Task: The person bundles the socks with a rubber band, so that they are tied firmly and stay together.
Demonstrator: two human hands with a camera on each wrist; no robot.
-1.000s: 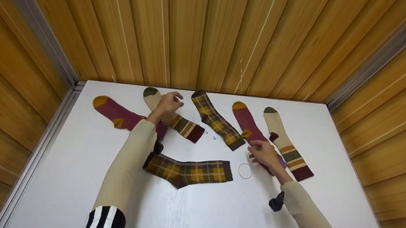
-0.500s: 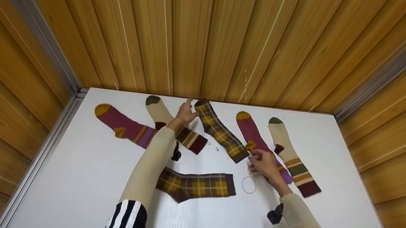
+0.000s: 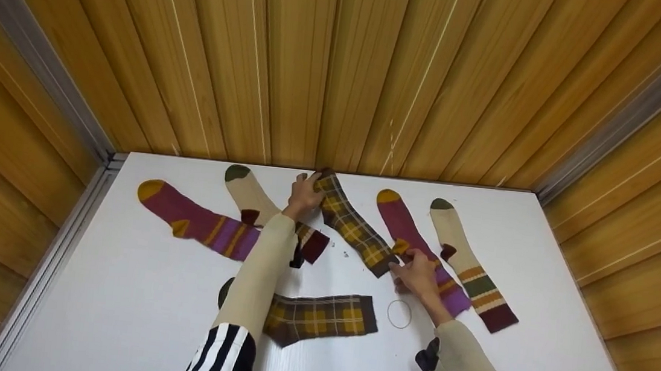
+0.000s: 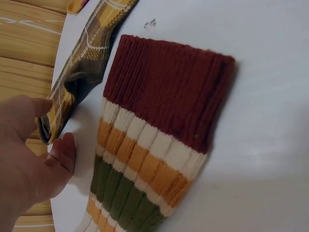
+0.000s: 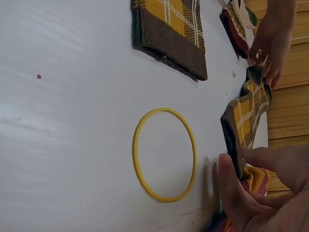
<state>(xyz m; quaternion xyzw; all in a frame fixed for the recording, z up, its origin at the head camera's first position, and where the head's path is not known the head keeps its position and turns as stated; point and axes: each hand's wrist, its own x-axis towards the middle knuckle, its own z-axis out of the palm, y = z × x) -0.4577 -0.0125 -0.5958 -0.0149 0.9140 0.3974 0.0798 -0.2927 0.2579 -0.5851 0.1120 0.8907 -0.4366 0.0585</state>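
Moved: left hand (image 3: 303,197), right hand (image 3: 419,274) — onto plaid sock (image 3: 354,227); hands — left pinching toe (image 3: 325,173); right pinching cuff (image 3: 383,266)

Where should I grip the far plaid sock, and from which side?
Probably both ends: the dark cuff with the right hand from the right, the toe with the left hand from the left. The far plaid sock slants from toe at far left to cuff at near right, rumpled between, so a one-ended hold would likely let it sag.
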